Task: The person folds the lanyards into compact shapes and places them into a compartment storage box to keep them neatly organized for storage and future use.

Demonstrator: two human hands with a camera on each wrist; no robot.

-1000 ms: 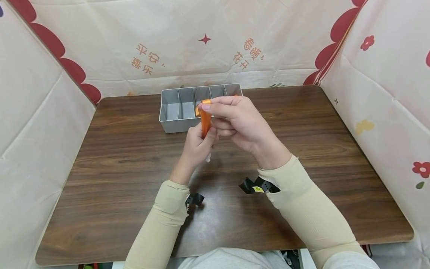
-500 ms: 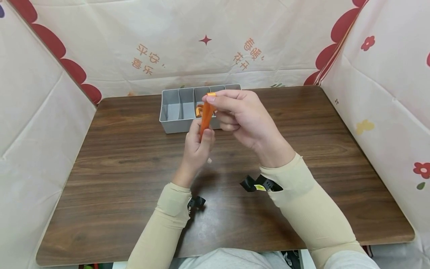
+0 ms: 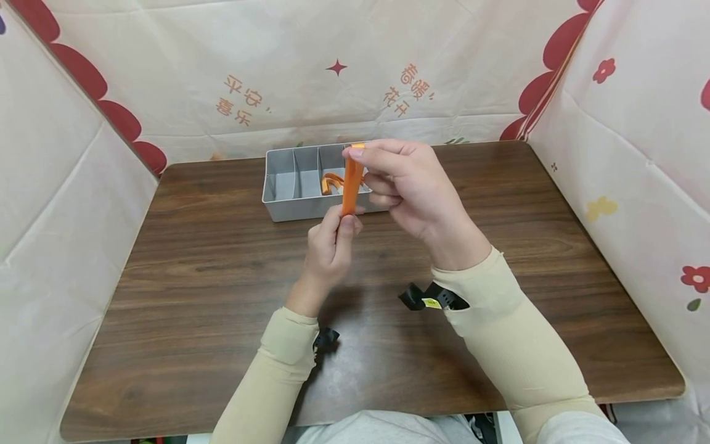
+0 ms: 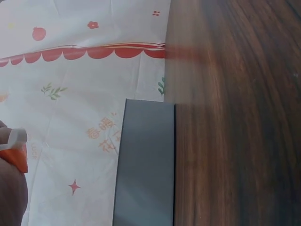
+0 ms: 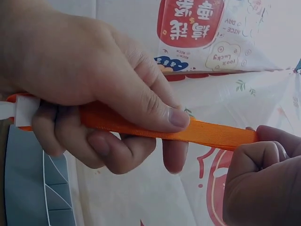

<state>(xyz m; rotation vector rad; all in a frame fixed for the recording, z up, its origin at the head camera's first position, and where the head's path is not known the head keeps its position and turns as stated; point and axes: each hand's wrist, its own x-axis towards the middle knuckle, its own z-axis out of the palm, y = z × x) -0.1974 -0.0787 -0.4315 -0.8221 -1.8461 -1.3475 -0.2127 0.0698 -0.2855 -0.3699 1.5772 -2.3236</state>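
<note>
A folded orange lanyard is stretched upright between both hands, above the front of the grey box. My right hand pinches its top end between thumb and forefinger. Lower down, my left hand grips the other end, thumb pressed along the band. In the right wrist view, the large hand on the left is my left hand, with a white plastic clip sticking out beyond its fingers. My right hand holds the band's far end there. Only a bit of the lanyard shows in the left wrist view.
The grey divided box stands at the back of the wooden table. Another orange band lies in a middle compartment. Printed white cloth hangs behind and on both sides.
Both hands have shifted slightly right, and the right hand has also risen, so the lanyard stands straighter. More of the orange band in the box now shows.
</note>
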